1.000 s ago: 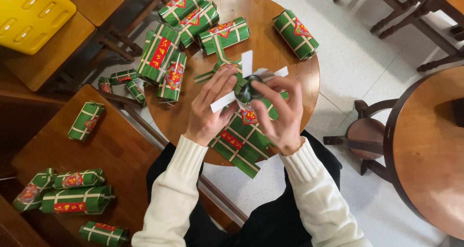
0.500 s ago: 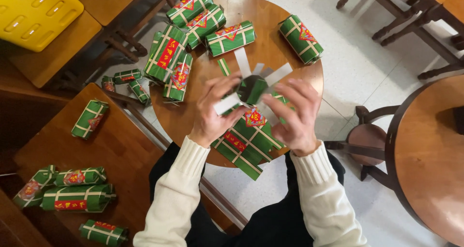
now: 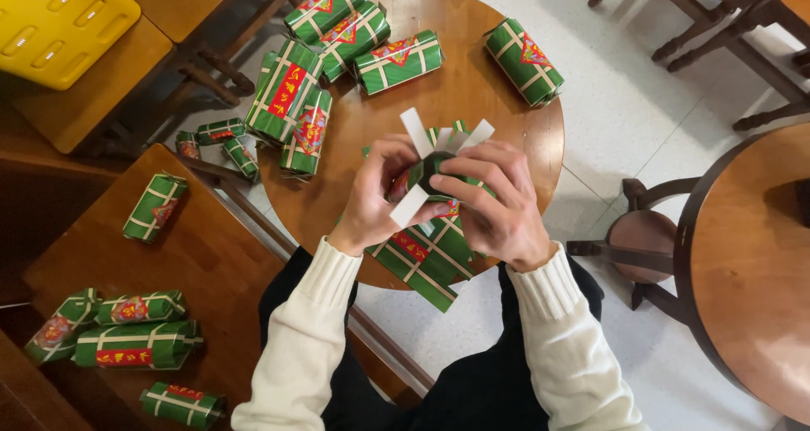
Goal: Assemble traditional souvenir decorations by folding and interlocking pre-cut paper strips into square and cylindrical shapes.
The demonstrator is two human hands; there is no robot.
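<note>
Both my hands are raised over the round wooden table (image 3: pixel 506 119). My left hand (image 3: pixel 371 196) and my right hand (image 3: pixel 498 201) together pinch a small green leaf-wrapped bundle (image 3: pixel 426 171). Several white strips (image 3: pixel 415 131) stick out of it, upward and to the lower left. Directly under my hands lies a larger green bundle (image 3: pixel 426 258) tied with pale bands and bearing a red label. It rests on the table's near edge. My sleeves are cream knit.
Several finished green bundles (image 3: pixel 291 89) lie at the table's far left, one more (image 3: pixel 523 61) at its far right. More bundles (image 3: pixel 126 334) sit on a wooden bench at left. A yellow crate (image 3: pixel 59 21) is top left; a second round table (image 3: pixel 751 271) and stool stand right.
My hands have closed in tighter around the small bundle, and the white strips now fan out above and below it. The camera view has shifted slightly.
</note>
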